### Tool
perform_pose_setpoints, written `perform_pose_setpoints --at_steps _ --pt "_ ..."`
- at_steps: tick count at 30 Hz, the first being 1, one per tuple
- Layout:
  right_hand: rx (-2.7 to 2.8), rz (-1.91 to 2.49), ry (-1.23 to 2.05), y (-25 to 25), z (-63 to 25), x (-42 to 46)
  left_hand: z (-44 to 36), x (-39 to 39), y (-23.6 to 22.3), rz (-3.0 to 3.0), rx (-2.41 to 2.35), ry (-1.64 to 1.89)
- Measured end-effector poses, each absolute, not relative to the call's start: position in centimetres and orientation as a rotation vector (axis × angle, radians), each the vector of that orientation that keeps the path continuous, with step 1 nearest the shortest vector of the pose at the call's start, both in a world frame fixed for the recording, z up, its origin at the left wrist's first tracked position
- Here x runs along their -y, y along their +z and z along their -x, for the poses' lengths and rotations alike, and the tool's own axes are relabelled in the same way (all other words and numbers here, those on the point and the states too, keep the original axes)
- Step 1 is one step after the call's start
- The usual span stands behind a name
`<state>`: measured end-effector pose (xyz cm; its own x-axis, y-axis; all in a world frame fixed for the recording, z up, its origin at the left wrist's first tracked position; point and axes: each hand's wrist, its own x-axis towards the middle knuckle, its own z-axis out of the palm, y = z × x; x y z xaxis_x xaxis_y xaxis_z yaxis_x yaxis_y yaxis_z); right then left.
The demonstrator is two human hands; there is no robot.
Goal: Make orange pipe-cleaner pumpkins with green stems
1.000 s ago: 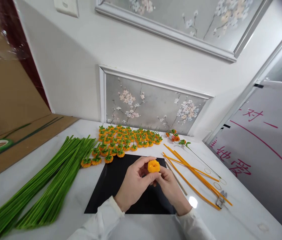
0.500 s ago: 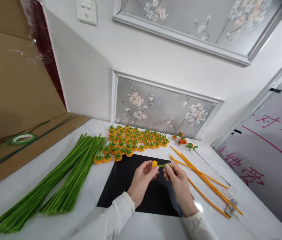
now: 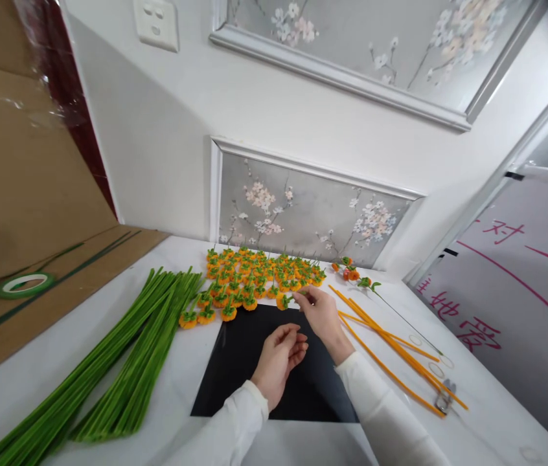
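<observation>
My right hand (image 3: 322, 317) is closed in a pinch on the green stem of a small orange pipe-cleaner flower (image 3: 282, 301). The flower is at the near edge of a cluster of similar orange flowers (image 3: 249, 275) with green tops. Below and to the left of it, my left hand (image 3: 280, 362) hovers over a black mat (image 3: 230, 369). Its fingers are loosely curled and apart from the thumb, with nothing visible in them.
Bundles of green pipe cleaners (image 3: 123, 362) lie on the left. On the right are loose orange pipe cleaners (image 3: 390, 336), a metal cutter or clipper (image 3: 445, 396) and a long-stemmed flower (image 3: 365, 283). Green tape (image 3: 26, 285) rests on cardboard, and the wall stands behind.
My right hand has carried the orange flower away from my left hand, forward to the cluster. My left hand has let go of the flower and stays over the mat.
</observation>
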<state>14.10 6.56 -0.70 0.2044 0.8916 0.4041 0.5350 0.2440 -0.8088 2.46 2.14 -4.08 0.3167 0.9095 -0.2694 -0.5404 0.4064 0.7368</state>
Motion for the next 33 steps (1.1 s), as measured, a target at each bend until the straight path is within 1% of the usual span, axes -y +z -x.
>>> perform_pose_setpoints --at_steps 6,9,11,13,15,17,24,28,33 --pt "1.498 1.401 0.500 -1.1 -12.4 -6.7 -2.6 -2.1 -4.8 -0.560 -0.692 1.040" --pt "1.645 1.415 0.504 -0.9 -11.4 -6.0 -2.8 -2.0 -5.3 -0.562 -0.656 1.049" --pt "1.789 1.462 0.430 -0.7 -10.8 -5.7 -2.8 -2.0 -5.6 -0.557 -0.646 1.057" --pt "1.911 1.577 0.269 -0.4 -10.3 -5.9 -2.9 -2.0 -5.7 -0.553 -0.640 1.059" --pt "1.976 1.713 0.103 0.0 -9.9 -6.5 -2.9 -2.0 -5.8 -0.554 -0.637 1.054" --pt "1.996 1.802 0.009 0.3 -9.6 -7.4 -2.9 -2.0 -5.8 -0.558 -0.637 1.045" --pt "2.024 1.868 -0.074 -0.3 -8.8 -10.2 -2.7 -2.2 -5.7 -0.557 -0.666 1.027" --pt "2.014 1.912 -0.055 -0.8 -8.4 -10.9 -2.7 -2.5 -5.6 -0.603 -0.638 1.027" --pt "1.953 1.940 -0.026 -0.1 -8.6 -11.1 -2.8 -3.3 -4.9 -0.668 -0.630 1.015"
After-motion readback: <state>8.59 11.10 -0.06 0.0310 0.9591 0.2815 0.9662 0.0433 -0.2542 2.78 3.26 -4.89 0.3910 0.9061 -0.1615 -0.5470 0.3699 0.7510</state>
